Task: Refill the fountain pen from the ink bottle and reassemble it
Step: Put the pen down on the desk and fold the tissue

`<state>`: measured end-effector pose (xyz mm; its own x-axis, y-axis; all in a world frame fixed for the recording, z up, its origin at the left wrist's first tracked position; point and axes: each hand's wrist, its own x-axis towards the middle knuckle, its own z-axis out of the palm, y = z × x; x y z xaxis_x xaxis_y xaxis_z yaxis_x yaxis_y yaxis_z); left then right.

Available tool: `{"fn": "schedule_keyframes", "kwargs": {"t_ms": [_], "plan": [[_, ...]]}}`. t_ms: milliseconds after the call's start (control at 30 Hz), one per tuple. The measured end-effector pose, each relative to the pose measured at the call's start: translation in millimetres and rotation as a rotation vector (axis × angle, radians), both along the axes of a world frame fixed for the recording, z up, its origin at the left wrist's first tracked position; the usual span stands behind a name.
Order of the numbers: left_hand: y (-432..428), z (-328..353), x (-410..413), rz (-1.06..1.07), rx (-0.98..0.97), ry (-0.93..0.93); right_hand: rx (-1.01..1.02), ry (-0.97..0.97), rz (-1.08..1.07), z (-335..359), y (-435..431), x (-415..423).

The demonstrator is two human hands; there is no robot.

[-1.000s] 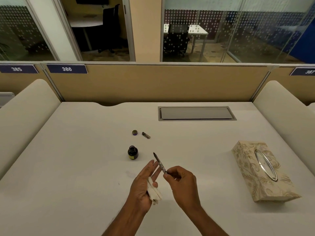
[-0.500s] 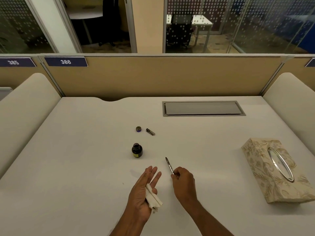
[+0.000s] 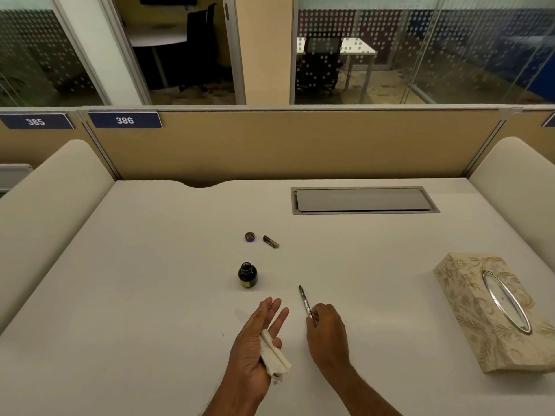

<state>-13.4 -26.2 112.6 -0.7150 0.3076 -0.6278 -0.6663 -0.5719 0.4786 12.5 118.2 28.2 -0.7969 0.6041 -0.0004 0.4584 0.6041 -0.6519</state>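
Observation:
My right hand point(image 3: 326, 331) pinches the lower end of the thin fountain pen point(image 3: 305, 300), whose dark tip points up and away from me. To its left my left hand point(image 3: 258, 340) lies palm-up with straight fingers, and a folded white tissue point(image 3: 274, 357) is tucked against the palm under the thumb. The small dark ink bottle point(image 3: 247, 275) stands uncapped just beyond the left fingertips. Farther back lie its round cap point(image 3: 249, 236) and a short dark pen part point(image 3: 271, 241), side by side on the white desk point(image 3: 150, 280).
A patterned tissue box point(image 3: 492, 310) sits at the right. A grey cable hatch point(image 3: 363, 200) is set into the desk's back. A tan partition point(image 3: 285, 145) closes the far edge, and padded dividers rise on both sides.
My hands have drawn apart: the right hand carried the pen to the right and lower, away from the left fingers. The left hand still holds the tissue.

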Motion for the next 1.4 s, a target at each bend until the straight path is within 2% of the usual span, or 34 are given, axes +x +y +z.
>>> {"fn": "schedule_keyframes", "kwargs": {"t_ms": [500,700,767,867,1000,1100,1200,1400], "plan": [[6,-2,-3,-0.003,-0.045,0.026,-0.052,-0.016,0.026,6,14,8],[11,4,0,-0.001,-0.046,0.027,-0.064,0.053,0.012,17,16,15],[13,7,1,0.001,-0.045,0.034,-0.146,0.135,-0.037,33,10,21],[17,9,4,0.005,-0.064,0.054,-0.426,0.193,-0.076,69,-5,38],[23,9,11,0.026,-0.029,0.044,-0.792,0.103,-0.002,109,-23,67],[30,12,19,0.052,0.002,0.048,-0.964,0.021,0.023,123,-29,85],[38,22,31,0.049,-0.030,0.076,-1.031,0.037,-0.005,129,-26,98],[59,40,64,0.085,-0.053,0.127,-1.001,0.087,-0.035,137,-5,120]]}}
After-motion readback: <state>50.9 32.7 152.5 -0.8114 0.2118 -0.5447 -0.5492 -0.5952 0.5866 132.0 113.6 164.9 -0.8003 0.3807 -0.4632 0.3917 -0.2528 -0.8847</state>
